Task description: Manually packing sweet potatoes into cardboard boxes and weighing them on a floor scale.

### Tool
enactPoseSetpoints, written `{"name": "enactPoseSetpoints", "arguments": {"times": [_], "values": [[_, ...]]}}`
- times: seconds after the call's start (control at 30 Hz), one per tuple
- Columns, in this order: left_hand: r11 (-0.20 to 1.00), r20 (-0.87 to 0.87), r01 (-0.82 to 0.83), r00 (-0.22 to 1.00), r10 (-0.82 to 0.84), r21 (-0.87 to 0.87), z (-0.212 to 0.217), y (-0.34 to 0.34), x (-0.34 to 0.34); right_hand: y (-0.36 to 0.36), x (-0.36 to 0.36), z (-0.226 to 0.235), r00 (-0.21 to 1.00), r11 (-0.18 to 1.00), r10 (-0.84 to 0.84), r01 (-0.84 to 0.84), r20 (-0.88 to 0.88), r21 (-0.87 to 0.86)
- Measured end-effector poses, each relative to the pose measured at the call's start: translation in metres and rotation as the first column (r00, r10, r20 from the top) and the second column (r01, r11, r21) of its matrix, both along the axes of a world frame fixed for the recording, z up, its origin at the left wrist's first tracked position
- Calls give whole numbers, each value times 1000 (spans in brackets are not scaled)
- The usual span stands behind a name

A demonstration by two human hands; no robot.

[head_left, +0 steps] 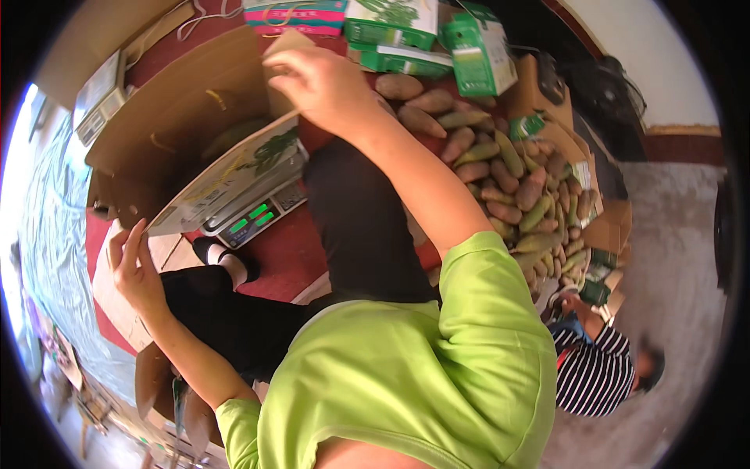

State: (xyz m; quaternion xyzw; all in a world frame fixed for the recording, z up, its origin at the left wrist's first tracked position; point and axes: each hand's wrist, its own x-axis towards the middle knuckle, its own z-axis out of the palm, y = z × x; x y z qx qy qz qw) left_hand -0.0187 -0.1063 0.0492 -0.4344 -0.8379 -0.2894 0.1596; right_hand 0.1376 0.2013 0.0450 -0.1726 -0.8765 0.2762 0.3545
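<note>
A large open cardboard box (183,102) with a green-and-white printed side stands in front of me at the left, its inside dark. My left hand (139,277) pinches the near left corner of the box between thumb and fingers. At the far right corner, my right hand (328,87) has curled fingers against a raised brown flap (287,44); part of its grip is hidden. Beneath the printed side sits a digital scale (254,223) with lit green displays. A few dim shapes lie inside the box, too dark to name.
A big heap of reddish and green tubers (508,176) lies to the right. Green printed cartons (478,59) stand beyond it. Translucent plastic sheeting (58,258) hangs at the left. A person in a striped shirt (598,371) is at the lower right.
</note>
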Motion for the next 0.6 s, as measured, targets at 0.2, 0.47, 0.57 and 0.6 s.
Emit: {"name": "enactPoseSetpoints", "arguments": {"times": [0.2, 0.47, 0.57, 0.6], "values": [[991, 94, 5, 995, -18, 137, -7, -5, -1, 17, 185, -132, 897, 865, -390, 435, 210, -250], [975, 226, -124, 971, 81, 182, -17, -8, -13, -122, 420, -300, 224, 923, -60, 383, 973, -32], [974, 236, -149, 966, 106, 172, -17, -5, -10, -152, 449, -310, 79, 989, 91, 113, 993, -99], [975, 229, -147, 968, 107, 167, -17, -7, -9, -155, 446, -303, 86, 988, 98, 114, 991, -107]]}}
